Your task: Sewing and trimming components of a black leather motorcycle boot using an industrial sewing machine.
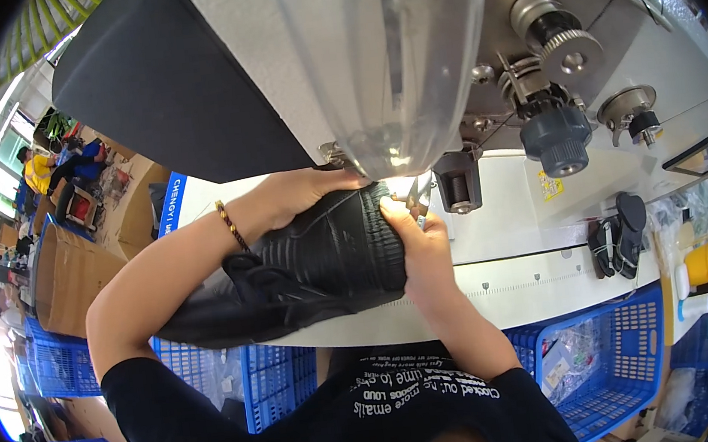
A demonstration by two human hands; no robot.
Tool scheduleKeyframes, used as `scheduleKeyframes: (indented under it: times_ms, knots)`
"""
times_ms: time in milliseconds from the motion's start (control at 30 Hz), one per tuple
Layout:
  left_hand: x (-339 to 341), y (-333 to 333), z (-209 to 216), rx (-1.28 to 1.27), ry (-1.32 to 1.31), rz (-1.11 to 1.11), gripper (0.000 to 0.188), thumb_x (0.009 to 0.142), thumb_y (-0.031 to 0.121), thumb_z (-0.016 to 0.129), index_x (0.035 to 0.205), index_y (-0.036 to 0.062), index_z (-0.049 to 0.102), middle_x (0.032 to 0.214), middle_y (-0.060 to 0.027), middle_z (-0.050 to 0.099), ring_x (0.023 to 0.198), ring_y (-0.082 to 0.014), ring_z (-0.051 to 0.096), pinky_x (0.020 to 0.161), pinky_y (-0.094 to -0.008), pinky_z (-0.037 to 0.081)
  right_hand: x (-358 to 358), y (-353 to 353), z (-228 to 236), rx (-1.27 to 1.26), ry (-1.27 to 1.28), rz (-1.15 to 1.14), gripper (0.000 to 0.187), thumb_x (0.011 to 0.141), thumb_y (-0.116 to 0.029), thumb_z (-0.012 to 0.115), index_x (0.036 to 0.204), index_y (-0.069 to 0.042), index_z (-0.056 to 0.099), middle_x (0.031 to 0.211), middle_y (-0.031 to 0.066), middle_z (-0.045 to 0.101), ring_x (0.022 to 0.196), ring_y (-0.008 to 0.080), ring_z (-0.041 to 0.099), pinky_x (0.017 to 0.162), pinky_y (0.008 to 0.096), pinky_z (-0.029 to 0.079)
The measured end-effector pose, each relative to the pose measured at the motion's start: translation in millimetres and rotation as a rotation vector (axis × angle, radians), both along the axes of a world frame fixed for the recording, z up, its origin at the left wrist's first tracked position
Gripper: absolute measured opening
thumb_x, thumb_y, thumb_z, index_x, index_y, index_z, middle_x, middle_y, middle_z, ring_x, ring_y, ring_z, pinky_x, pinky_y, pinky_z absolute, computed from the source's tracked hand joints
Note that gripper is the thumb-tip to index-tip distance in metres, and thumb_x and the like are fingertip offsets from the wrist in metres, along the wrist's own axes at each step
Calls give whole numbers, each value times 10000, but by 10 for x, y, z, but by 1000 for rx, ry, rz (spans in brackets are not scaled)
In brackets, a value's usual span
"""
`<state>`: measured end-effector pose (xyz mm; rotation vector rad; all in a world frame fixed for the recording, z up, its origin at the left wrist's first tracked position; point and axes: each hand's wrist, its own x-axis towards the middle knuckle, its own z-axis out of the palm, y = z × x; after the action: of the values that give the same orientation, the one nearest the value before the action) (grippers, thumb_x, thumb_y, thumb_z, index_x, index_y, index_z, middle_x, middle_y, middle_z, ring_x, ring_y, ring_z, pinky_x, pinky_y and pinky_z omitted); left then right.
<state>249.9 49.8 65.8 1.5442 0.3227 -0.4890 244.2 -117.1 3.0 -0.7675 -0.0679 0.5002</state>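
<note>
Black leather-like piece (pixel 324 263) with gathered edge: left hand (pixel 304 193) closed on its top, right hand (pixel 428 248) pinching the edge, before a sewing machine (pixel 638 53).

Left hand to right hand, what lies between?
In the head view, the ribbed edge of the black item lies between the left hand and right hand.

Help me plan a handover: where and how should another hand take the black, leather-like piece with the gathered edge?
Probably by its left end, from the wearer's side: that part of the black piece is unheld, while the left hand holds its far side, the right hand its gathered edge, and the left forearm hampers a far approach.
</note>
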Motion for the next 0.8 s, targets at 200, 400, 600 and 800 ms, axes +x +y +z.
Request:
scheduleKeyframes:
  times_ms: [200,400,600,800]
  knots:
    - [-248,-296,21,147,-342,299,301,691,123,709,933,-9,589,865,-64,616,753,-107,574,696,-237,474,263,-302,65,-318,-335,81,179,804,-88,537,655,-3,588,575,-29,532,502,16,446,433,174,331]
    - [-183,-160,-57,187,-365,225,272,690,144,712,895,2,603,830,-48,616,755,-103,567,694,-229,463,187,-275,85,-471,-544,67,236,816,-134,547,619,-5,548,515,-72,430,477,5,334,412,209,251]
    - [-42,26,-77,90,-119,35,264,713,179,706,892,14,603,840,-35,613,751,-93,568,668,-223,465,103,-225,71,-567,-661,64,292,824,-174,542,587,-12,494,491,-59,361,493,17,305,424,235,242]
    - [-238,-134,-216,-94,-293,211,362,721,130,698,995,-27,520,887,-63,593,766,-115,574,697,-241,480,185,-255,35,-506,-624,38,315,804,-200,572,567,-14,477,496,-44,391,490,38,339,428,245,274]
